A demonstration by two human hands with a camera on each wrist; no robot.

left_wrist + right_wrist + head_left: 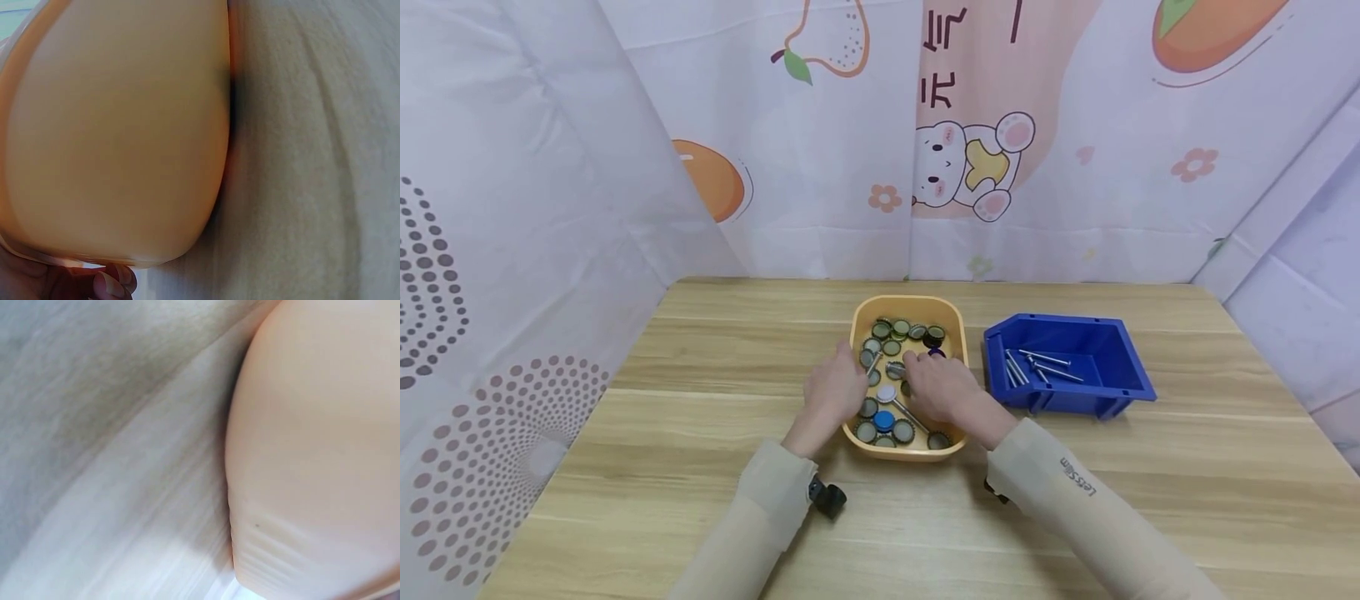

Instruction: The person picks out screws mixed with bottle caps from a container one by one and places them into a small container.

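A yellow-orange bin (908, 454) holds many bottle caps, among them a blue cap (884, 421) and a white cap (887, 394), with several bolts between them. My left hand (837, 383) reaches over the bin's left rim, and a silver bolt (873, 364) sticks out from its fingertips. From the right, my right hand (942, 390) reaches in, its fingers bent around the end of another bolt (897, 370); the fingertips are partly hidden. A longer bolt (912, 414) lies beneath it. In the left wrist view curled fingers (117, 282) show past the bin's wall (119, 137).
To the right of the yellow-orange bin stands a blue bin (1101, 396) with several bolts (1043, 365) in its left part. Both stand on a wood-grain table (715, 475). A printed curtain (820, 242) hangs behind the table's back edge.
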